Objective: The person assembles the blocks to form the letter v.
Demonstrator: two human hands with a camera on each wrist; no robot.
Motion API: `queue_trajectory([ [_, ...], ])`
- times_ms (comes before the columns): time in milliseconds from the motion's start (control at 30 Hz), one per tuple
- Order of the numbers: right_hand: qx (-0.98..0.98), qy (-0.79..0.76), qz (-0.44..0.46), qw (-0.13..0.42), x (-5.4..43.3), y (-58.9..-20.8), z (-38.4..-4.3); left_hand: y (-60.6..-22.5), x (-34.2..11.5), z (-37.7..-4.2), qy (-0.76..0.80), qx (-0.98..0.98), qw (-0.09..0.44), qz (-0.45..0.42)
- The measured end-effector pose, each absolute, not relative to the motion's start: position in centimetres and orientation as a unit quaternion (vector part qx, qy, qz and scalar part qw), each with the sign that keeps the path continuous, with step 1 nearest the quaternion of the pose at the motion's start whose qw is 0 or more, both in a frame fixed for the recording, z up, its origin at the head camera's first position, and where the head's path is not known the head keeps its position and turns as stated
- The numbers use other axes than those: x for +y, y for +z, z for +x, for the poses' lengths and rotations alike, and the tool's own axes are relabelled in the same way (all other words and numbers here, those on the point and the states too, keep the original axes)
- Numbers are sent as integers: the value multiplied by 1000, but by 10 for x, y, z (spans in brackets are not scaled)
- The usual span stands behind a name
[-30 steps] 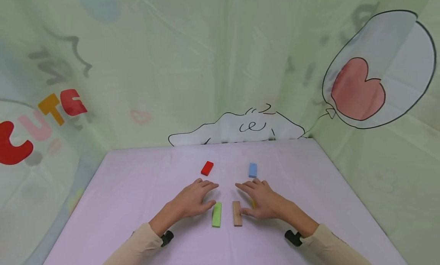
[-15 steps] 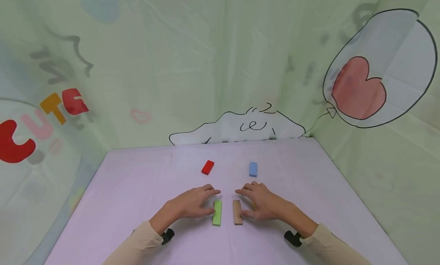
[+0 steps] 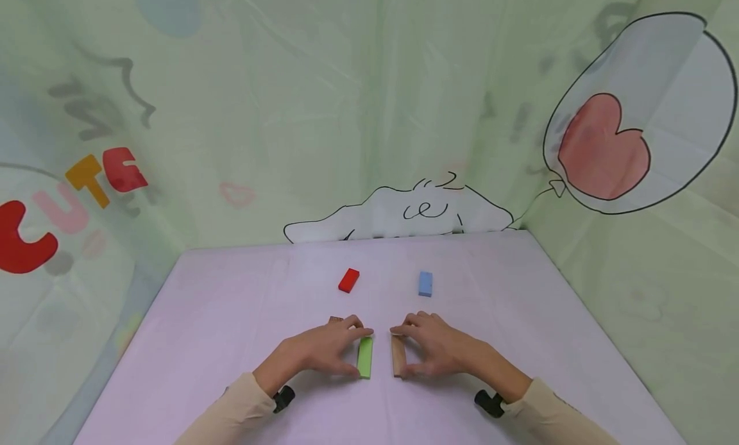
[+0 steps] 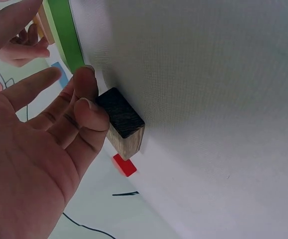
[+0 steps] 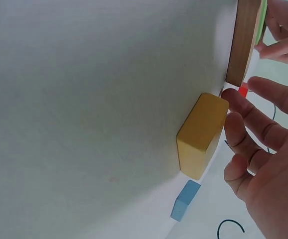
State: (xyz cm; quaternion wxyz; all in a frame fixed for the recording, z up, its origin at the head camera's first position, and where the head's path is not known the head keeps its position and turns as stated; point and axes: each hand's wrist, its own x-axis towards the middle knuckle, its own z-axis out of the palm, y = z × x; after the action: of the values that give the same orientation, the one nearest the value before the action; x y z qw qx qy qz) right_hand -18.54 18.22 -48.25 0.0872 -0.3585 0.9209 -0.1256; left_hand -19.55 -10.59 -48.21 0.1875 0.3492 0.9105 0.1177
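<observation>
My left hand spans a green block lengthwise, thumb at its near end and index fingertip by its far end. In the same way my right hand spans a plain wooden block. Both blocks lie flat, side by side. The fingers of both hands are gently bent and spread, not closed on the blocks. In the left wrist view, a dark-ended wooden block lies at the other left fingertips. A yellow block stands beside the right fingers in the right wrist view; the right hand hides it from the head view.
Farther back on the pale tablecloth lie a red block and a blue block. Printed curtains enclose the table behind and at both sides.
Both hands have come down around the green and wooden blocks, with index fingers drawn back toward the far ends. The dark-ended block now shows behind the left hand; the yellow one has become hidden.
</observation>
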Motion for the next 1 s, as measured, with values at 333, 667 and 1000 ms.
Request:
queue_trajectory([
  [333,924,-128,-334,136,179,-484,-186,-485,-102,-194,104,915,202,333],
  [667,927,-116,-333,129,178,-484,-187,-483,-98,-193,84,919,188,337],
  [1000,927,-119,-333,127,176,-483,-185,-482,-96,-189,92,919,182,337],
])
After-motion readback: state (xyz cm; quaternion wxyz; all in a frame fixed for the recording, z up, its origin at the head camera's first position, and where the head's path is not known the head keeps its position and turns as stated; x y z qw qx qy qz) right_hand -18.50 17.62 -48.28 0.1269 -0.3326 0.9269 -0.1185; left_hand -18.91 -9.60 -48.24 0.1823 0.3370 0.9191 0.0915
